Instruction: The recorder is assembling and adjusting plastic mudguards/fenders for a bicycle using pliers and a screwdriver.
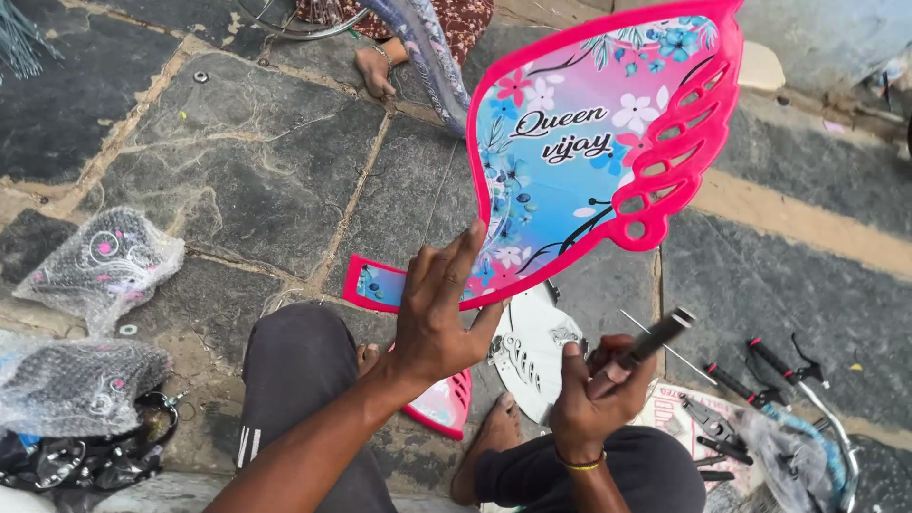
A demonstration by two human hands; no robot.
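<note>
The person sits on a stone-slab floor [237, 161]. The left hand [439, 313] has its fingers spread wide and pressed flat against the back of one large pink butterfly-wing panel [608, 133], propping it upright; the panel is printed with blue and pink flowers and has a slotted pink rim along its right edge. Its narrow lower end sits near the left knee. The right hand [591, 389] is wrapped firmly round the grip of one dark tool [651, 339], whose blunt end points up and to the right, clear of the panel.

One white cut-out panel [532, 351] lies on the floor between the two hands. One smaller pink piece [445, 404] lies under the left forearm, beside a bare foot.

At left, two mesh items in clear plastic bags are counted: an upper bag [100, 261] and a lower bag [76, 385]. At lower right lies one handlebar with brake levers [788, 375]; two dark grips are visible on it. Small hand tools [708, 427] rest beside it; their number cannot be told.

At the top, another person's hand [373, 71] rests on the floor.
</note>
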